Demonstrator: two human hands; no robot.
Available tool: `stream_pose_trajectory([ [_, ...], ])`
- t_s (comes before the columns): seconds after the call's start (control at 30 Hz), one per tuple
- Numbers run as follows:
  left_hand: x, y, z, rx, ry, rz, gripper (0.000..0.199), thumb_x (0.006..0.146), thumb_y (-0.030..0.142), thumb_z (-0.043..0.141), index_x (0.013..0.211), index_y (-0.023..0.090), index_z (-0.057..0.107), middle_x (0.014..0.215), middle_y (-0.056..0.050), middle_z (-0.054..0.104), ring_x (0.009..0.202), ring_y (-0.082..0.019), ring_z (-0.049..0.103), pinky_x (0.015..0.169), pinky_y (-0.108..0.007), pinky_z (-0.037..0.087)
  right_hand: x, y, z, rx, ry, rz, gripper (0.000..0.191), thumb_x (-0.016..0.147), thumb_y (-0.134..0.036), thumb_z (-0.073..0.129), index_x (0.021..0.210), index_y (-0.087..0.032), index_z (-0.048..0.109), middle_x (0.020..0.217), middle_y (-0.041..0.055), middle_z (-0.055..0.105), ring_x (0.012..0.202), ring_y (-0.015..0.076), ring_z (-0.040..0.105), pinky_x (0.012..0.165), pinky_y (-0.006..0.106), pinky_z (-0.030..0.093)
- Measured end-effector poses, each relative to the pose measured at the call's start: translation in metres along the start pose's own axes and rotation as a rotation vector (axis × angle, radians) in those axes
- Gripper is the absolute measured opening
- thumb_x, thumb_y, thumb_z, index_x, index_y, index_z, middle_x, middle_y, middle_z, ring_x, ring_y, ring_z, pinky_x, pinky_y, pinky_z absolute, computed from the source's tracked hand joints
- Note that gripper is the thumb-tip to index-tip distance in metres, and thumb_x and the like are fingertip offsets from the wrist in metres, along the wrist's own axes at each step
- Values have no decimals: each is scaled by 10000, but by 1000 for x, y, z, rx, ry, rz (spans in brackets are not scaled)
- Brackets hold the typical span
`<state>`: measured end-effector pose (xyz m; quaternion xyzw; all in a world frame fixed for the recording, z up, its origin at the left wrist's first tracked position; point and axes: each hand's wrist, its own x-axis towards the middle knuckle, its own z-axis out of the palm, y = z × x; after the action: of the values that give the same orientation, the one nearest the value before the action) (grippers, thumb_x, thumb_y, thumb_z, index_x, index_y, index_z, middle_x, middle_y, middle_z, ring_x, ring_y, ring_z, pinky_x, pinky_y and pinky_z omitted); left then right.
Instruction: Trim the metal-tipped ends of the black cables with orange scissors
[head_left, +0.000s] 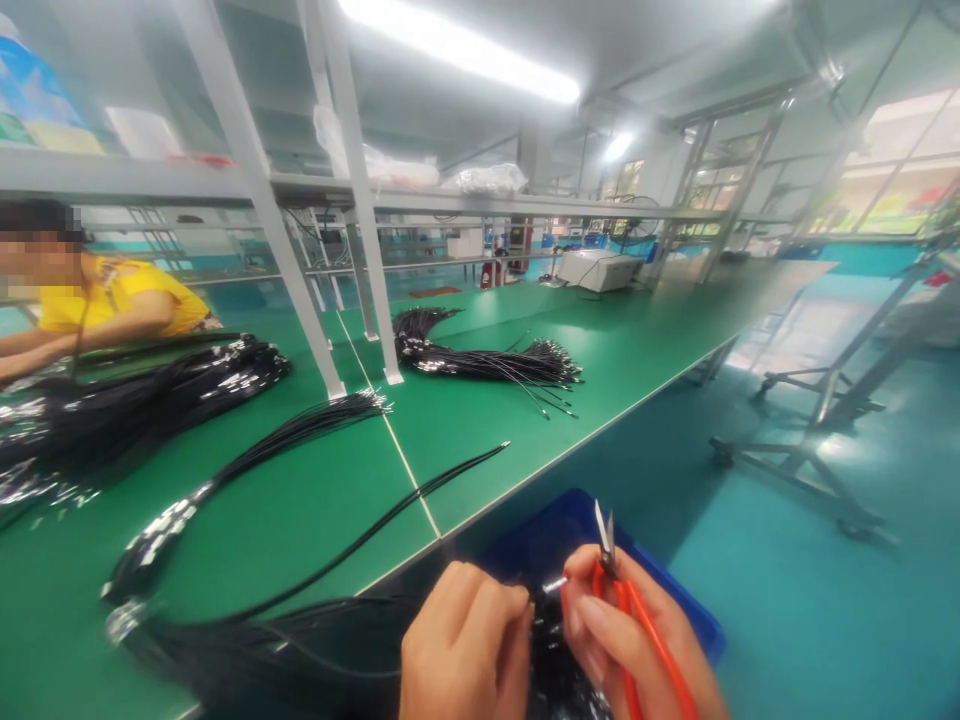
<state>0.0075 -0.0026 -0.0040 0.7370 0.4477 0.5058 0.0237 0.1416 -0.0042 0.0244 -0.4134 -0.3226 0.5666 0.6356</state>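
Note:
My right hand [622, 640] is wrapped round orange-handled scissors [609, 560], their slim blades pointing up and slightly apart. Its thumb and forefinger are close to a small silvery cable tip [555, 584] between my two hands. My left hand [466, 640] is closed in a pinch, apparently on a black cable whose held part its fingers hide. A thick bundle of black cables [300, 640] runs along the table's near edge to behind my left hand. Below both hands, a blue bin [686, 605] contains dark pieces with shiny ends.
The green table [480, 410] carries a further black cable bundle [487, 362] beside grey shelf posts [360, 190]. At left, a person in yellow [142, 295] sits behind a large cable pile [165, 400]. A wheeled metal frame [817, 400] stands on the floor at right.

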Motion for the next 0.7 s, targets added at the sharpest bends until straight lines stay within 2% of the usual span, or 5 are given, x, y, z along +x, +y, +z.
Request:
stream_pose_trajectory([
  [0.07, 1, -1, 2, 53, -126, -23, 176, 845, 68, 535, 750, 205, 594, 679, 2, 582, 614, -129, 554, 576, -218, 421, 4, -4, -5, -20, 67, 4, 221, 657, -374, 793, 774, -222, 683, 535, -16, 542, 453, 130, 429, 448, 247, 382],
  [0.2, 25, -17, 13, 218, -645, -339, 122, 855, 212, 575, 799, 265, 669, 810, 37, 674, 763, -138, 648, 665, -218, 469, 21, -8, -19, 47, 233, -53, 295, 545, -367, 854, 739, -228, 680, 534, -32, 551, 474, 104, 452, 443, 191, 382],
  [0.3, 56, -49, 26, 403, -640, -491, 191, 917, 237, 498, 863, 224, 681, 906, -17, 680, 850, -190, 654, 724, -300, 497, 30, -8, -26, 64, 237, -79, 324, 524, -387, 867, 743, -231, 685, 562, -27, 568, 512, 100, 468, 466, 173, 401],
  [0.43, 87, -93, 45, 566, -584, -605, 190, 919, 277, 545, 1046, 162, 627, 1098, -70, 639, 970, -211, 618, 837, -419, 510, 32, -3, -32, 43, 128, -73, 322, 558, -403, 858, 782, -239, 695, 549, -25, 567, 515, 106, 483, 478, 185, 412],
  [0.7, 89, -130, 51, 493, -602, -807, 266, 909, 291, 567, 1147, 174, 585, 1176, -82, 605, 993, -220, 614, 838, -428, 521, 47, 8, -50, 49, 150, -44, 369, 511, -407, 877, 775, -231, 688, 547, -21, 563, 480, 104, 480, 428, 188, 409],
])
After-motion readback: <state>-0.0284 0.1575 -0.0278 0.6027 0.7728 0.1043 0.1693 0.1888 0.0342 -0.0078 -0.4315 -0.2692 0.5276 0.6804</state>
